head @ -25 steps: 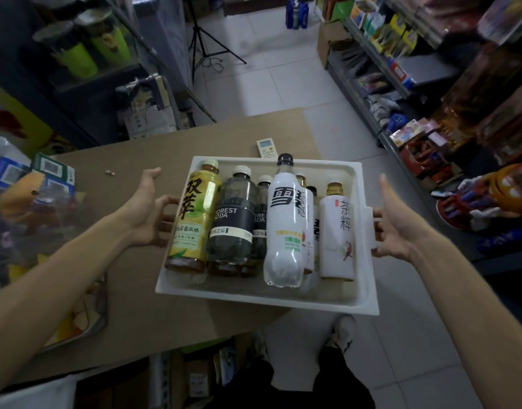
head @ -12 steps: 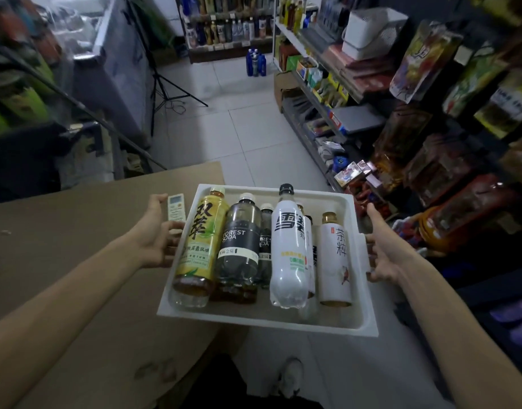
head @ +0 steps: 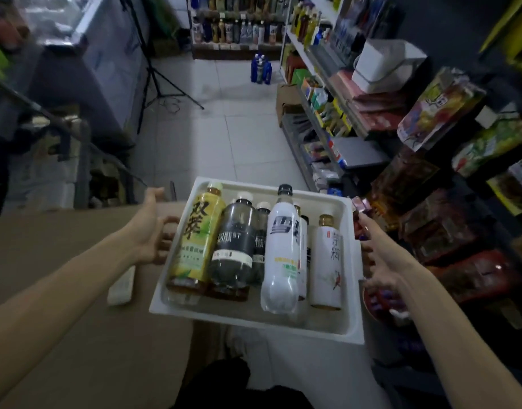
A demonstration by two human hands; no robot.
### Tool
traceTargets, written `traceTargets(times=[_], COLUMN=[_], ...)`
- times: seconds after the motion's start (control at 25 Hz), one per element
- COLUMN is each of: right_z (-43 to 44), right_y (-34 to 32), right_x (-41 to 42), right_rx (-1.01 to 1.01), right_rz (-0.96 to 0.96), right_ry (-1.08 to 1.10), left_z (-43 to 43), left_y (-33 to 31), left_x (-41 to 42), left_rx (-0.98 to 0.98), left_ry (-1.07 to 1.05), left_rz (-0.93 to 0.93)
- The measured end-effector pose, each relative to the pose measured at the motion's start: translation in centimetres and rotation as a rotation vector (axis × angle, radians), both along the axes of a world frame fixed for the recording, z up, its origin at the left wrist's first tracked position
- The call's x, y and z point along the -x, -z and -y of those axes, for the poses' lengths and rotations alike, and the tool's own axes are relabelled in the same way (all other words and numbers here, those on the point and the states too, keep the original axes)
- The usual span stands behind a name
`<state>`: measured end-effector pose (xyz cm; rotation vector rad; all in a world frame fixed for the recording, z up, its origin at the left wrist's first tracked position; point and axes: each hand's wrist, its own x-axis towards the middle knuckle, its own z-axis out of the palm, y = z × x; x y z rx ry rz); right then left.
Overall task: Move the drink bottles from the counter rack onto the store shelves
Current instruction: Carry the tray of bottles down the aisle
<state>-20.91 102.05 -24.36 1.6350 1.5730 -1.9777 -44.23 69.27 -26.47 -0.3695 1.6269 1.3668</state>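
Our left hand (head: 153,231) and right hand (head: 380,255) are clamped on the opposite side rims of the white rack (head: 254,320). We hold it partly over the edge of the brown bench (head: 62,335) and partly over the tiled floor (head: 224,143). Inside it, caps pointing away, lie a yellow tea bottle (head: 195,240), a dark soda bottle (head: 233,243), a black-capped white bottle (head: 280,255) and a gold-capped white bottle (head: 326,261). A remote (head: 121,286) lies on the bench under our left wrist. Beyond, store shelves (head: 321,119) line the right of the aisle.
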Motion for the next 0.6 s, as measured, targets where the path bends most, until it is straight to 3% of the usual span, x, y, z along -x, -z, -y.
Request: traceTargets(times=[0.08, 0.6], right_z=[-2.9, -24.2], right_y=[-0.7, 1.6], right_x=[3.6, 26.4], right_rx=[0.051, 0.157], right_rz=[-0.038, -0.038], right_ry=[-0.021, -0.128], left_z=[-2.6, -21.1], left_y=[-0.6, -0.3], left_x=[4.0, 21.7], left_rx=[-0.052, 0.069], left_ry=[0.007, -0.137], left_rz=[-0.021, -0.001])
